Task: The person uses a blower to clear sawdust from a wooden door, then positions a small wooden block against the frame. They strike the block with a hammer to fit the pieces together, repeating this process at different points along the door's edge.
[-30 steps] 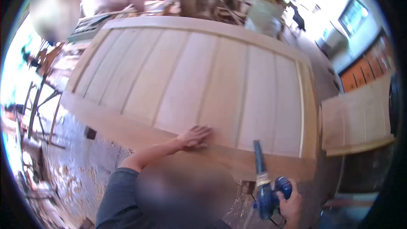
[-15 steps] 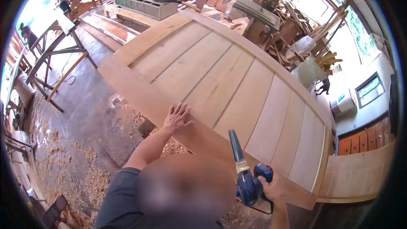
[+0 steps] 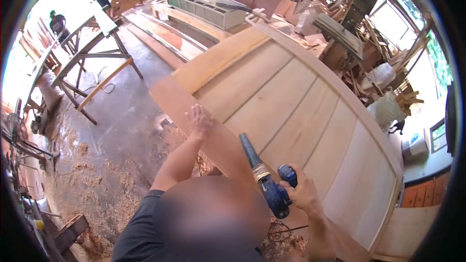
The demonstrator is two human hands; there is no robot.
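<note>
A large pale wooden panel [image 3: 286,102] of several boards in a frame lies in front of me. My left hand [image 3: 199,122] rests with fingers spread on the reddish frame rail [image 3: 170,98] along its near edge. In my right hand [image 3: 302,190] is a dark blue handheld blower [image 3: 274,195], gripped by its handle. Its long grey nozzle [image 3: 250,149] points up and left over the near part of the panel. Tape is wrapped around the nozzle's base.
Wooden trestles [image 3: 92,58] stand at the left on a floor strewn with shavings [image 3: 92,179]. Three people are at the upper left. Planks [image 3: 160,34] and a slatted frame [image 3: 208,8] lie beyond the panel. Scrap wood [image 3: 378,43] is piled at the upper right.
My left hand has slid toward the panel's far-left corner along the rail. The blower in my right hand has moved left and up over the panel. The view has shifted left.
</note>
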